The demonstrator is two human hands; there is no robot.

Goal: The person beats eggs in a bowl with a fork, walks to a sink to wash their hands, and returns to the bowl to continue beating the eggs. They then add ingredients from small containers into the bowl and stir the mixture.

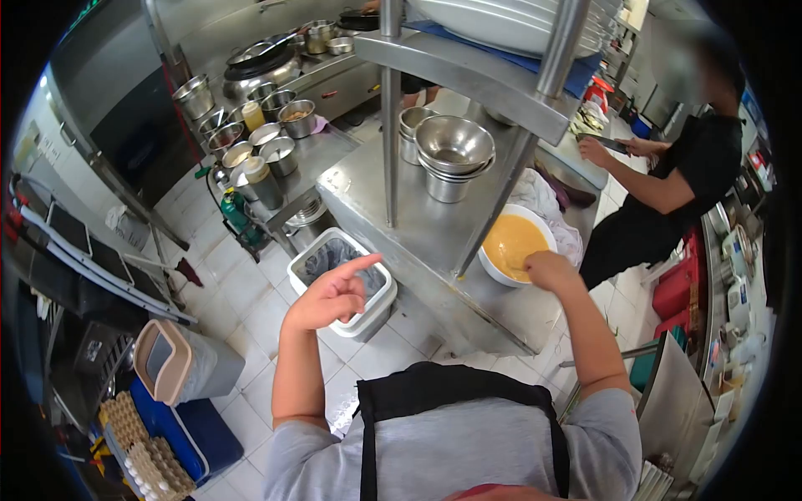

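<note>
My right hand [551,270] is closed at the near right rim of a white bowl [490,269]. Its fingertips are over the yellow-orange liquid [511,237], and a faint streak crosses the surface beside them. What the fingers hold, if anything, I cannot make out. The bowl stands on a steel counter [359,196], next to a crumpled white cloth [543,196]. Raised above a lined white bin [386,302], my left hand [328,296] holds nothing; its index finger points out and the other fingers are curled.
Steel bowls [454,142] are stacked on the counter behind a shelf post [390,108]. White plates [535,25] fill the shelf above. A person in black [668,184] holds a knife at right. Pots [280,154] stand far left; a beige-rimmed bin [159,367] and egg trays [154,468] nearer.
</note>
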